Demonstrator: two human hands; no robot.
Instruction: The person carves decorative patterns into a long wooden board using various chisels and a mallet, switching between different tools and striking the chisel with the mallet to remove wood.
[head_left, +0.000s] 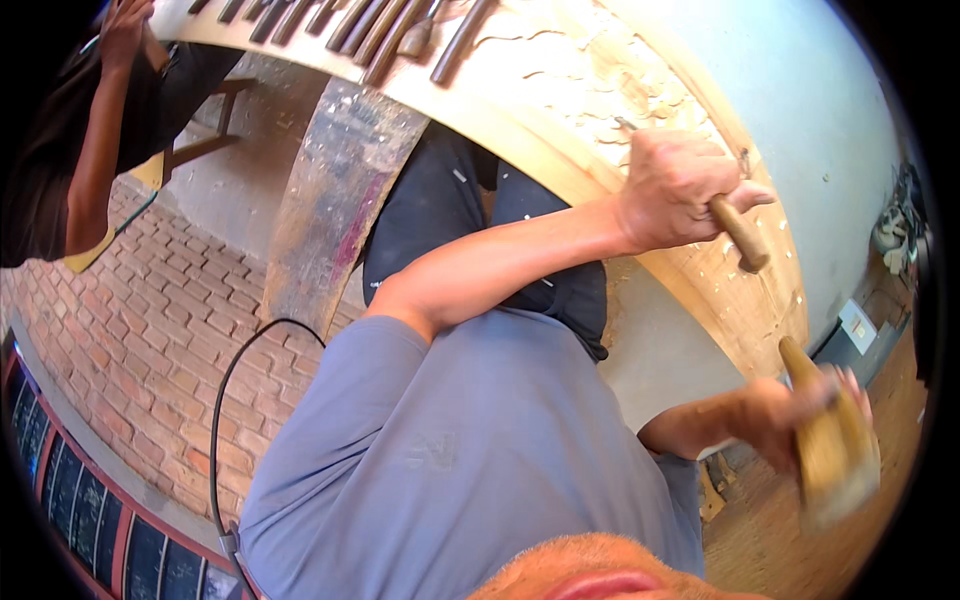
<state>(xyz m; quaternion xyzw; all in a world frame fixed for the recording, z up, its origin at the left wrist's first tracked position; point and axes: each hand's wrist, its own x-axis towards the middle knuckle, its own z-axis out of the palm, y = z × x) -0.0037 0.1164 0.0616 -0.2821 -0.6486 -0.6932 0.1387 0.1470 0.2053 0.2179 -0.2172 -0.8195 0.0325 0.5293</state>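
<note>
My left hand (675, 190) is closed around a carving chisel with a round wooden handle (742, 238). Its thin metal end pokes out beyond my fist, over the pale carved wooden board (560, 150); whether the tip touches the wood is hard to tell. Off the board's right end, my right hand (770, 415) grips a yellowish wooden mallet (838, 460), apart from the chisel. Motion smears the mallet and the fingers on it. Raised, wavy carving and loose chips cover the board's surface near my left hand.
Several dark-handled chisels (385, 40) lie in a row along the board's far left part. A worn plank (345, 190) stands beneath it. Another person's arm (92, 185) is at the upper left. A black cable (217, 430) loops beside me over the brick floor (150, 340).
</note>
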